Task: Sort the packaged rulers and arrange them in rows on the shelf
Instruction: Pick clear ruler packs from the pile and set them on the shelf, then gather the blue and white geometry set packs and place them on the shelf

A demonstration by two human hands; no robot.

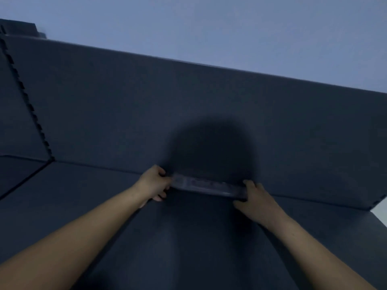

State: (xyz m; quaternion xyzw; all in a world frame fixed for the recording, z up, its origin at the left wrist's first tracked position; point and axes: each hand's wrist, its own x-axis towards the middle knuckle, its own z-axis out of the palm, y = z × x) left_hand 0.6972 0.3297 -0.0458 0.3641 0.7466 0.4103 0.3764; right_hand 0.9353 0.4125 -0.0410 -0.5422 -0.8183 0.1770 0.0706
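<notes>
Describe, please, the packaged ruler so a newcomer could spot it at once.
Find where the dark shelf meets its back panel. There the packaged ruler lies, its ends held by the left hand and right hand. It is the only pale strip there.

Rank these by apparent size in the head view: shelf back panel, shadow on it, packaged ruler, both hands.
1. back panel
2. shadow
3. packaged ruler, left hand, right hand: not ranked. The ruler is longer but thinner, and the hands look alike.
</notes>
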